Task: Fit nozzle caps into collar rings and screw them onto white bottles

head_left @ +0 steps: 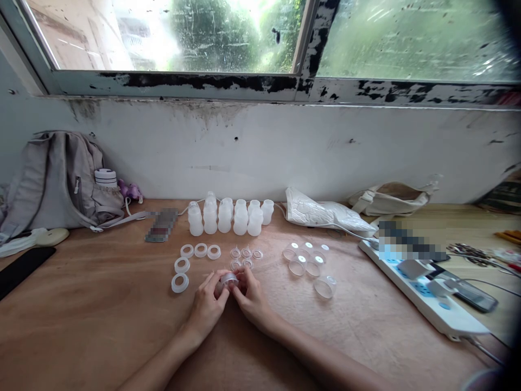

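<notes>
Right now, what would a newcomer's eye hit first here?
Probably the frosted white bottles, standing in a cluster toward the back of the table. Next, the left hand and right hand, in front of them, holding a small translucent piece together. Off to the right, a white power strip lies slantwise.

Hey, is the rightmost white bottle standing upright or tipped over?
Upright: the rightmost white bottle stands on the wooden table, its narrower neck pointing up.
</notes>
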The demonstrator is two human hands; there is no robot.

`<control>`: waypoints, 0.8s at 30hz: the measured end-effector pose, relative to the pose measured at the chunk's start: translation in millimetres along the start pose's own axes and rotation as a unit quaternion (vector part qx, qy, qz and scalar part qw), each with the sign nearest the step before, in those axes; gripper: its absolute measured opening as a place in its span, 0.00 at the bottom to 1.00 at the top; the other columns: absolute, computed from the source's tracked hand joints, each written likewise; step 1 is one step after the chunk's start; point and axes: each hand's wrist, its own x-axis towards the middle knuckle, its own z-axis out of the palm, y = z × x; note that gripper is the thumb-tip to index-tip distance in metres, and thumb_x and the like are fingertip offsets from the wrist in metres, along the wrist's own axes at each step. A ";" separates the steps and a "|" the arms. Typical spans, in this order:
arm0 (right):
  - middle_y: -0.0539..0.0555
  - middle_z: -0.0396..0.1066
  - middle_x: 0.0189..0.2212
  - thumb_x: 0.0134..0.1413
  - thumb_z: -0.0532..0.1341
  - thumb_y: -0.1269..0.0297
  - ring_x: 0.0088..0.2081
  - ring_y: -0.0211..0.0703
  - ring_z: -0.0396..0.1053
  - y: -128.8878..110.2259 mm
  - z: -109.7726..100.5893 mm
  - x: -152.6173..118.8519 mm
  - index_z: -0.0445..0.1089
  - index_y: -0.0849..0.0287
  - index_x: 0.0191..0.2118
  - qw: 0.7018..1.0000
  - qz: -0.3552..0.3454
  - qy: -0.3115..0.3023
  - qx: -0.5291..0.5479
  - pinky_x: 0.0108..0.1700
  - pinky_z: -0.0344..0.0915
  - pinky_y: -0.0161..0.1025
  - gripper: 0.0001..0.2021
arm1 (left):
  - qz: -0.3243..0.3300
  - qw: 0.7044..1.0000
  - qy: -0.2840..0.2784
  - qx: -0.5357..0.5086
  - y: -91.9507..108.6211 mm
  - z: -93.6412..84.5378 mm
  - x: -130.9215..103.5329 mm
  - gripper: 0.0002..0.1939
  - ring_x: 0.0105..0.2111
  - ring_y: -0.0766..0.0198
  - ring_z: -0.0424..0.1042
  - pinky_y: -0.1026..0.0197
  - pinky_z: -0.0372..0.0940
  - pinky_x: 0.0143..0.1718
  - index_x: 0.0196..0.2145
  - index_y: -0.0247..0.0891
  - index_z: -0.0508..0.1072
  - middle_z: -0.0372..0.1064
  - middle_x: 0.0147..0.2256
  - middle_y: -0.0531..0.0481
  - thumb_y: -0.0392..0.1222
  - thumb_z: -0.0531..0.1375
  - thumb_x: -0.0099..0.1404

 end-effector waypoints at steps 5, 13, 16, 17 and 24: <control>0.48 0.65 0.27 0.50 0.55 0.71 0.26 0.36 0.65 -2.8 1.1 0.1 0.56 0.56 0.36 1.000 0.004 0.008 0.005 0.27 0.61 0.32 0.07 | 0.008 1.000 -0.003 -0.011 1.9 -1.2 0.0 0.14 0.33 0.63 0.68 0.62 0.63 0.34 0.40 0.43 0.68 0.69 0.36 0.51 0.35 0.51 0.57; 0.47 0.65 0.25 0.50 0.55 0.69 0.24 0.35 0.64 -6.6 2.4 -1.3 0.56 0.57 0.35 1.000 0.011 0.008 0.009 0.26 0.60 0.32 0.06 | 0.000 1.000 0.005 -0.002 1.8 -0.6 -0.7 0.12 0.33 0.63 0.67 0.62 0.63 0.35 0.38 0.41 0.67 0.69 0.35 0.51 0.35 0.50 0.57; 0.48 0.66 0.27 0.51 0.55 0.68 0.28 0.36 0.66 -8.6 1.0 -0.3 0.57 0.57 0.35 0.999 0.018 -0.001 0.028 0.29 0.63 0.33 0.05 | -0.005 1.000 0.009 -0.002 2.6 0.3 -0.7 0.12 0.34 0.62 0.68 0.60 0.63 0.37 0.38 0.41 0.67 0.69 0.36 0.50 0.35 0.50 0.57; 0.49 0.66 0.27 0.51 0.55 0.68 0.28 0.37 0.66 -9.2 0.4 0.2 0.57 0.57 0.35 0.999 0.022 -0.001 0.031 0.30 0.63 0.34 0.05 | -0.008 1.000 0.011 -0.004 3.0 0.5 -0.6 0.12 0.35 0.61 0.68 0.60 0.63 0.37 0.39 0.41 0.66 0.70 0.36 0.50 0.35 0.50 0.57; 0.47 0.64 0.22 0.52 0.55 0.65 0.23 0.35 0.63 -10.1 -2.1 2.1 0.60 0.57 0.33 0.998 0.051 0.005 0.025 0.24 0.60 0.32 0.03 | -0.024 0.999 -0.009 -0.040 8.4 -3.1 0.8 0.11 0.34 0.62 0.70 0.62 0.63 0.35 0.38 0.40 0.67 0.71 0.36 0.48 0.42 0.48 0.62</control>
